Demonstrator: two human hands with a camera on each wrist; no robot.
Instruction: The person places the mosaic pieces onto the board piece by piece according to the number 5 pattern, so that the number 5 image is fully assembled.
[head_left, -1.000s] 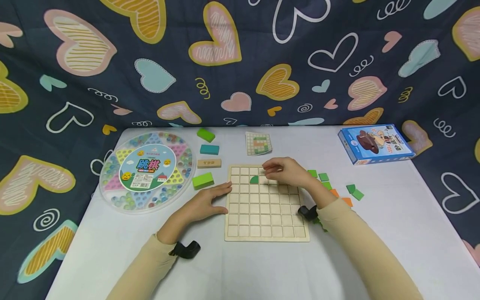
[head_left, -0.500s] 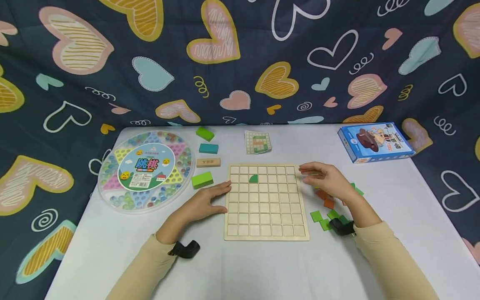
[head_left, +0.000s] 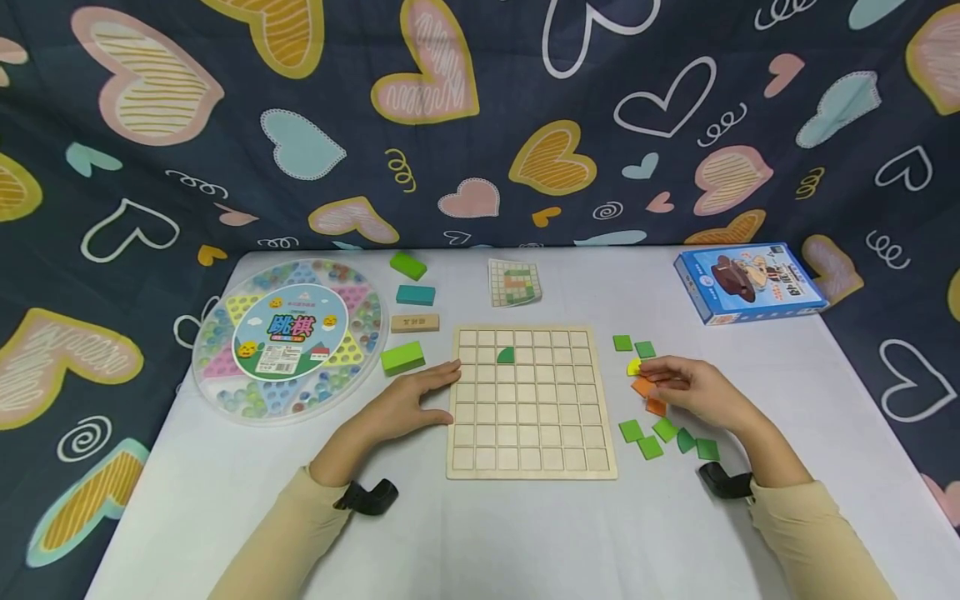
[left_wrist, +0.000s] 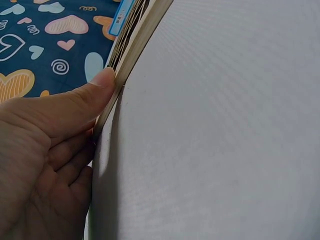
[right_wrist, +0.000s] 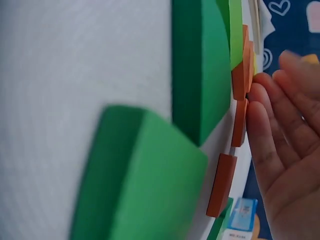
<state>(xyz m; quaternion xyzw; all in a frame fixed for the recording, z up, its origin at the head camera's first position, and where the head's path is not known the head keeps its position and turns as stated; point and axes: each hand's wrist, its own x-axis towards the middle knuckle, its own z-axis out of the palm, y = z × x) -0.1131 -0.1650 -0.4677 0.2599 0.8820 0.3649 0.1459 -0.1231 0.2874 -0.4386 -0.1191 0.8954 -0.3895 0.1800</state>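
Pale wooden grid board (head_left: 531,403) sits in the middle of the white desk (head_left: 525,533), with one dark green quarter-round tile (head_left: 506,356) parked in a square near its far edge. Left hand (head_left: 411,402) lies flat on the desk with relaxed fingers, thumb pressed right against the board's left edge, which the left wrist view shows clearly. Right hand (head_left: 693,390) is over on the other side, fingers loosely stretched out and touching the little pile of orange square tiles (head_left: 647,392), with a yellow tile (head_left: 633,366) just off its fingertips. Can't tell if it's actually pinching any of them. Loose green square tiles (head_left: 647,439) are scattered around it, some nearer the person, two further away. Round clear case of marbles (head_left: 288,337) sits on the left with a few wooden blocks (head_left: 403,358) beside it, and a blue box (head_left: 750,283) is at the far right corner.
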